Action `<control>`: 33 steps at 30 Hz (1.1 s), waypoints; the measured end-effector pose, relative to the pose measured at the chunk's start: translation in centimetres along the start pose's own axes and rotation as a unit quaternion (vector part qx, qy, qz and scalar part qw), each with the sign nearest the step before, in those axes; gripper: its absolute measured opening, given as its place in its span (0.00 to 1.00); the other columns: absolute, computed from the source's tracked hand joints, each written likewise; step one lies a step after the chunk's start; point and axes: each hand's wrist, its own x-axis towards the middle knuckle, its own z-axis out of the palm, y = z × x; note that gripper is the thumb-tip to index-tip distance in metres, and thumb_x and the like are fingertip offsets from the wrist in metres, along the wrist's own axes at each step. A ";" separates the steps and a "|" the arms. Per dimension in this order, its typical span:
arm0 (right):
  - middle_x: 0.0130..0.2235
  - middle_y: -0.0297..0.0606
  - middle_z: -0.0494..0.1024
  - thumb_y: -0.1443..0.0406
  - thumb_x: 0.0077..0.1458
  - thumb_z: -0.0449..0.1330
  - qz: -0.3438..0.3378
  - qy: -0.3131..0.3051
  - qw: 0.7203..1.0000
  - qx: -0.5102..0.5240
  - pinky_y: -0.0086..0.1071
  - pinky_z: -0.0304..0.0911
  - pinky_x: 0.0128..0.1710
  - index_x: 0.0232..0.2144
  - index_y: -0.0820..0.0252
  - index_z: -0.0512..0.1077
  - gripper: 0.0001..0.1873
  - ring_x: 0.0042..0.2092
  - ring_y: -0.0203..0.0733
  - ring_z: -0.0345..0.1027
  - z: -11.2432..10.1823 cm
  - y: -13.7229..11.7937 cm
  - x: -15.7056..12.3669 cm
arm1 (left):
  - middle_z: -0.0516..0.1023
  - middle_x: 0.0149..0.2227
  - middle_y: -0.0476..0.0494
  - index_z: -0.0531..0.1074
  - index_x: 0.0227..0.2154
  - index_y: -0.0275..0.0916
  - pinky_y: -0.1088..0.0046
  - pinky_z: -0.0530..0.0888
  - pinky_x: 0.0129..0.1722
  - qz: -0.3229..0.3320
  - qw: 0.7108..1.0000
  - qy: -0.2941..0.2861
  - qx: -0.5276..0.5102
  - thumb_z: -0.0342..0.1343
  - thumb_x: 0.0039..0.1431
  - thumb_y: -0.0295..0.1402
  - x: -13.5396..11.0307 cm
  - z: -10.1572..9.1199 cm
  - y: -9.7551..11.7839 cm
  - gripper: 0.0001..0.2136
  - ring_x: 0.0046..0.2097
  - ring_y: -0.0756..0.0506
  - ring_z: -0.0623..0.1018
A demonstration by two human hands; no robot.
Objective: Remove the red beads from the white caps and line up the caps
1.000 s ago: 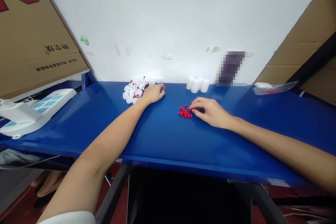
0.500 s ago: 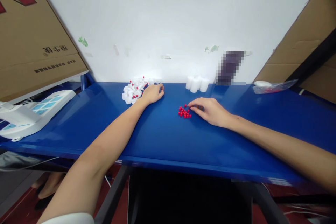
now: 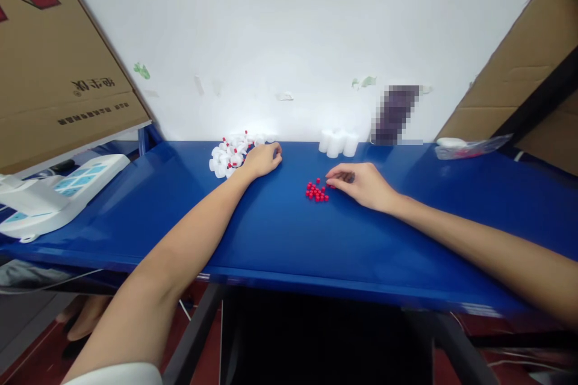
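Note:
My left hand (image 3: 262, 160) rests on the blue table at the right edge of a pile of white caps with red tips (image 3: 226, 157). Its fingers are curled in, and whatever they might hold is hidden. Farther right, my right hand (image 3: 359, 183) is bent over the table, thumb and forefinger pinched together beside a small cluster of red caps (image 3: 316, 192). A bit of red shows just under these fingertips; I cannot tell whether it is gripped or lies on the table.
Several white cylinders (image 3: 338, 143) stand at the back against the white wall. A clear plastic bag (image 3: 474, 147) lies at the back right. On the left is a white device with blue panels (image 3: 67, 192), below a large cardboard box (image 3: 58, 60). The table's front edge (image 3: 316, 289) runs nearest me.
My right hand has shifted slightly, its thumb and forefinger drawing closer together at the edge of the red caps. My left hand stays in place.

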 end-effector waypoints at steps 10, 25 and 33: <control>0.34 0.40 0.81 0.50 0.55 0.63 0.012 -0.055 0.998 0.034 0.35 0.68 0.31 0.35 0.58 0.81 0.18 0.31 0.40 0.72 -1.7 0.9 0.0 | 0.81 0.37 0.42 0.75 0.45 0.39 0.69 0.72 0.39 0.008 1.000 -0.001 0.002 0.49 0.60 0.34 0.1 0.0 -0.1 0.14 0.39 0.42 0.79; 0.35 0.39 0.80 0.60 0.62 0.58 -0.079 -0.083 0.987 -0.110 0.33 0.66 0.33 0.39 0.56 0.82 0.13 0.33 0.40 0.73 -1.4 0.1 0.5 | 0.81 0.37 0.42 0.75 0.44 0.39 0.69 0.72 0.38 0.010 1.000 0.002 -0.001 0.49 0.60 0.34 0.1 0.0 -0.1 0.14 0.39 0.42 0.79; 0.32 0.37 0.81 0.61 0.59 0.59 -0.057 -0.054 0.992 -0.102 0.33 0.66 0.32 0.35 0.57 0.80 0.10 0.30 0.40 0.73 -1.1 0.0 0.4 | 0.81 0.36 0.42 0.75 0.44 0.39 0.69 0.72 0.39 0.007 1.000 -0.002 0.002 0.49 0.60 0.33 0.1 -0.1 -0.1 0.14 0.39 0.42 0.79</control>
